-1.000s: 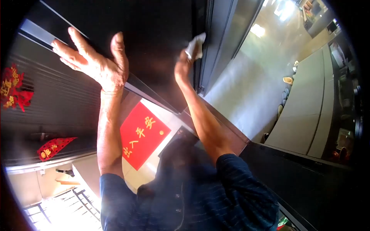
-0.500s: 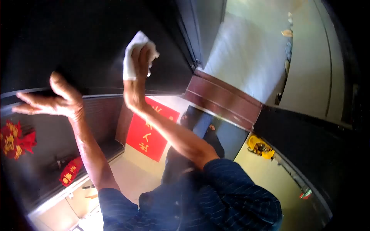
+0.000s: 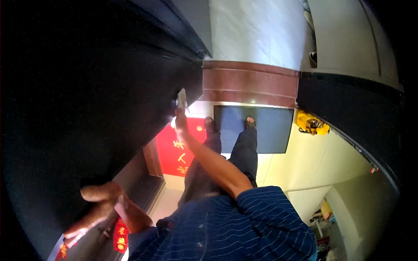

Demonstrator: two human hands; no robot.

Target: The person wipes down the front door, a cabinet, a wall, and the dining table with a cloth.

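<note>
A dark door panel [image 3: 100, 108] fills the left side of the view. My right hand [image 3: 181, 122] is at its right part, flattened over a white cloth [image 3: 182, 96] that shows nearly edge-on between palm and panel. The far fingertips of that hand are hard to make out. Lower left, my left hand [image 3: 101, 201] is against or very close to the same panel, thumb and fingers spread, holding nothing. I cannot tell whether it touches the surface.
A red-brown threshold [image 3: 250, 82] crosses the doorway. My feet stand on or beside a grey mat [image 3: 274, 130], next to a red mat [image 3: 167, 145] with yellow characters. A yellow object [image 3: 311, 122] sits by the right wall. Below my left hand hangs a red decoration [image 3: 120, 237].
The view has turned and tilted down. My right hand with the cloth shows lower and turned edge-on, and my left hand appears lower and further right.
</note>
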